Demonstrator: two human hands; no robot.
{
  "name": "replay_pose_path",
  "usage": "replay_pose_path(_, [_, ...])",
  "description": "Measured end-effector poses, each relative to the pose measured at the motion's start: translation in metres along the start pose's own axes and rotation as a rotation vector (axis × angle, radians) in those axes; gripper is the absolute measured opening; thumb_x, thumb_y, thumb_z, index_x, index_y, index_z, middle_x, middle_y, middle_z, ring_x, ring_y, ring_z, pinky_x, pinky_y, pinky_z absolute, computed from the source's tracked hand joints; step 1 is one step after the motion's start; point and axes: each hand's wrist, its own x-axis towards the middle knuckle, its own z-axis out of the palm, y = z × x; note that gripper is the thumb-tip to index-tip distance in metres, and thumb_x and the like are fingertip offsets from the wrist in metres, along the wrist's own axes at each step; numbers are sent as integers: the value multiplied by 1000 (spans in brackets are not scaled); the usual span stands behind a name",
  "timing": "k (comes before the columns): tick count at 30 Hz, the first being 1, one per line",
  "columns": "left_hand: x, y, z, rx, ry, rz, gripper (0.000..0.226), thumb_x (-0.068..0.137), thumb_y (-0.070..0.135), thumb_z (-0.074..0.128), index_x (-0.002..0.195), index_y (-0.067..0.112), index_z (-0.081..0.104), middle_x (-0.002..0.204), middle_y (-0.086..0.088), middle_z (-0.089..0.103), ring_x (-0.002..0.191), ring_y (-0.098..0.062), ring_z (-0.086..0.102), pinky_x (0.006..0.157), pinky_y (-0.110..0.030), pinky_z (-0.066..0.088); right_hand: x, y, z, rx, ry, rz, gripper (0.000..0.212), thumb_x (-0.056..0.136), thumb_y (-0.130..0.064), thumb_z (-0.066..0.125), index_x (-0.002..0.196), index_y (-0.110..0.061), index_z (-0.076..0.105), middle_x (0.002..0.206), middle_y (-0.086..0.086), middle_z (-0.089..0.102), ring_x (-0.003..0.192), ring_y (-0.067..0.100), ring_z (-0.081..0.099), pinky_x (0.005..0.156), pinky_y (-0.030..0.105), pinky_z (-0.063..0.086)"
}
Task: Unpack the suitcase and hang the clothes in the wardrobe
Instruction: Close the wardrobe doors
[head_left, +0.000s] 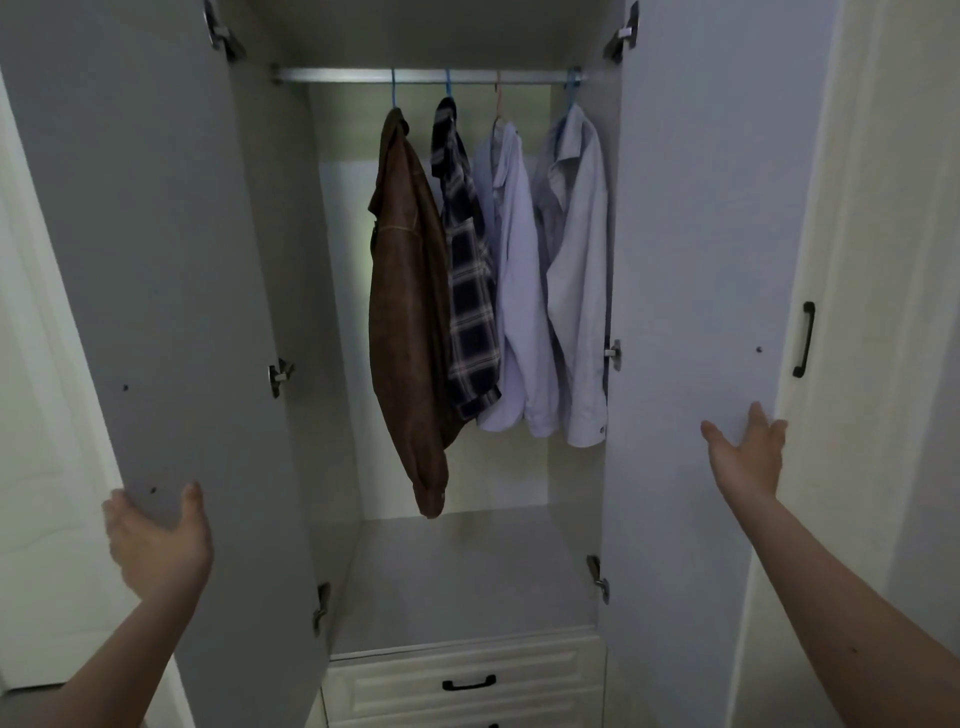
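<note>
The wardrobe stands wide open in front of me. On its metal rail (353, 76) hang a brown leather jacket (410, 322), a dark plaid shirt (470, 291), a pale lilac shirt (514, 291) and a light grey shirt (576, 280), each on a hanger. My left hand (158, 543) cups the outer edge of the left door (156, 260), thumb on the inside face. My right hand (748, 457) lies open against the outer edge of the right door (701, 234). The suitcase is out of view.
Below the hanging space is a bare grey shelf (467, 577), then white drawers with a black handle (469, 683). To the right stands a closed cream door with a black handle (803, 340). A white panelled surface (36, 415) lies at the left.
</note>
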Motion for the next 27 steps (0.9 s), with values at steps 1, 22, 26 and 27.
replay_pose_path(1, [-1,0,2,-7,6,-13,74,89,46,54,145,10,21,152,-13,24,138,-37,25,111,-54,22,1,0,2,5,2,0,72,88,-42,58,149,-23,23,159,5,-4,146,26,8,118,42,15])
replay_pose_path(22, [-97,33,48,39,-126,175,72,91,39,53,148,11,19,152,-17,20,136,-41,20,109,-54,23,-69,20,57,-248,216,-504,47,74,-36,51,105,-9,72,145,17,40,112,35,58,92,42,43])
replay_pose_path(26, [-114,40,56,54,-206,230,70,91,40,51,149,17,19,154,-13,18,139,-36,18,110,-53,22,-86,20,72,-359,114,-639,52,76,-41,44,109,-10,70,145,17,41,122,34,51,97,46,40])
replay_pose_path(27, [-118,41,57,49,-221,247,69,91,40,50,149,18,19,155,-12,18,140,-35,17,111,-53,21,-88,19,76,-373,85,-671,51,76,-39,47,112,-11,68,145,17,41,125,33,48,98,46,39])
